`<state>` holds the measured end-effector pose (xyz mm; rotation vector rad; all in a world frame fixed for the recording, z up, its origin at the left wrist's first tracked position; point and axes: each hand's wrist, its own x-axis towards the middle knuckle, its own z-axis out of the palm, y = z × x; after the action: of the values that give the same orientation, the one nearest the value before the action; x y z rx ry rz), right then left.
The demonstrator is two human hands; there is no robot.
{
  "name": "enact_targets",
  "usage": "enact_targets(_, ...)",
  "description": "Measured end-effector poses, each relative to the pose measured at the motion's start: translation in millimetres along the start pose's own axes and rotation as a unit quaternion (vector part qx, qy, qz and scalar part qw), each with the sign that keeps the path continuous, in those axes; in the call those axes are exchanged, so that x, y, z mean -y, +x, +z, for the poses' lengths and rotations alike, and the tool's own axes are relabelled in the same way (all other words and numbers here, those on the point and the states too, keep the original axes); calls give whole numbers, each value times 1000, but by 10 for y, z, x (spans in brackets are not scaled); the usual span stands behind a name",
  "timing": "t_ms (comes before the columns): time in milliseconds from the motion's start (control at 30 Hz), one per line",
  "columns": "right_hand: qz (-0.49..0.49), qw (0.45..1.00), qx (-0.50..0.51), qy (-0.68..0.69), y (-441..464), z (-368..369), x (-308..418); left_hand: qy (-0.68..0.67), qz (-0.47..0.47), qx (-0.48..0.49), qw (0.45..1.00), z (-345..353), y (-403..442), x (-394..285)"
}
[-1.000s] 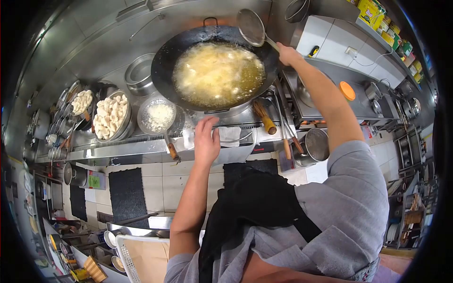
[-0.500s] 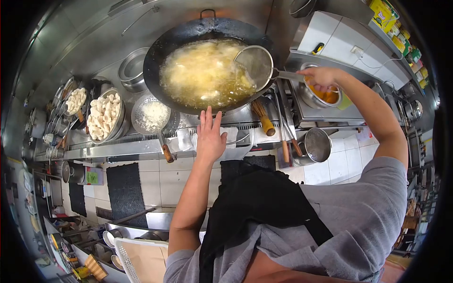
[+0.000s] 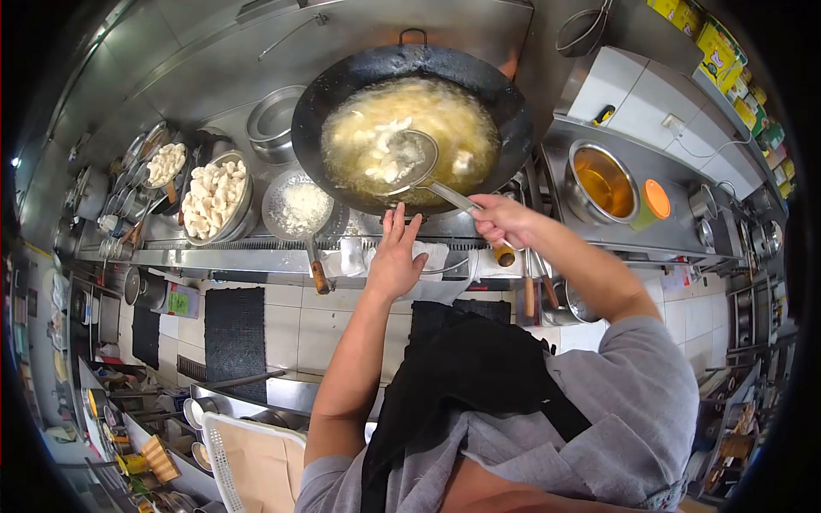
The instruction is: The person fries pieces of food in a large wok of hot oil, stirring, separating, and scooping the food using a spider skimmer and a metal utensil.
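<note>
A large black wok point(image 3: 513, 120) holds bubbling yellow oil point(image 3: 462, 111) with pale pieces point(image 3: 376, 141) floating in it. My right hand point(image 3: 510, 222) is closed around the handle of a wire-mesh strainer point(image 3: 419, 154), whose bowl dips into the oil amid the pieces. Flat and with fingers stretched out, my left hand point(image 3: 396, 263) is at the wok's near rim; whether its fingertips touch the metal I cannot tell. A white cloth point(image 3: 434, 256) lies beside that hand on the stove's front edge.
Left of the wok are a flat strainer point(image 3: 297, 205) with white crumbs and a bowl point(image 3: 245, 205) heaped with pale pieces point(image 3: 211, 197). To the right stand a steel pot point(image 3: 584, 203) of orange liquid and an orange-lidded container point(image 3: 656, 198).
My right hand has brought the strainer left and down from over the wok's right rim into the oil. The view has shifted, and more of the orange pot shows. My left hand stays outstretched.
</note>
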<state>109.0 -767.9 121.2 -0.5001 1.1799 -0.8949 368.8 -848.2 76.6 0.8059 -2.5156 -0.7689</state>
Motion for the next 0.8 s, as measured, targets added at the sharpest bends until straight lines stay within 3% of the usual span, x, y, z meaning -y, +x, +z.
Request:
enact_targets(167, -56, 998, -38, 2, 138, 148, 178, 16, 5, -3, 1000, -7, -2, -8)
enact_targets(233, -67, 996, -31, -41, 217, 53, 364, 17, 7, -6, 1000, 0, 4, -4)
enact_targets(433, -120, 968, -134, -175, 360, -229, 968, 15, -11, -8, 1000, 4, 3, -55)
enact_targets(667, -149, 953, -209, -161, 368, -416, 1014, 27, -12, -19, 999, 55, -12, 10)
enact_targets(800, -169, 964, -139, -153, 208, -35, 1052, 18, -12, -25, 999, 55, -19, -4)
